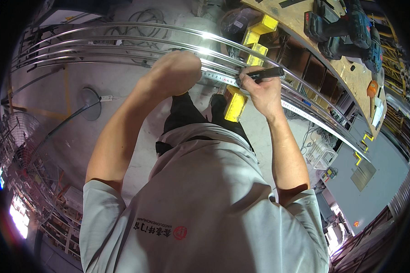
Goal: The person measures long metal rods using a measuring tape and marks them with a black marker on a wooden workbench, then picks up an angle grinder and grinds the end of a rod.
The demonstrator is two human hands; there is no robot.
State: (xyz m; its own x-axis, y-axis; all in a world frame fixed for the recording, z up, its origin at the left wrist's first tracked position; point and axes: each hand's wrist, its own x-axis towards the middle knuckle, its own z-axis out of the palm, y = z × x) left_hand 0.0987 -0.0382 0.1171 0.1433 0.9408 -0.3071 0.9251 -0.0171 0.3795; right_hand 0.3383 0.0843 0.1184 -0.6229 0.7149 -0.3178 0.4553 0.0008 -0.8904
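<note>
My left hand (180,70) is closed where the white blade of a tape measure (219,77) comes out from under it. Its fingertips are hidden behind the hand. The blade lies along shiny metal rods (168,28), passes beneath my right hand (263,91) and runs on to the right. Between the fingers of my right hand is a black marker pen (269,73), nearly level, its thick end pointing right. Both hands are at the rods, a short gap apart. Yellow supports (236,107) sit under the rods between my hands.
A wooden bench (300,22) at the upper right carries black and blue cordless drills (346,27) and an orange-handled tool (372,88). A white crate (321,154) stands low on the right. A wire-cage fan (29,159) is at the left. Cables (141,27) lie on the floor beyond the rods.
</note>
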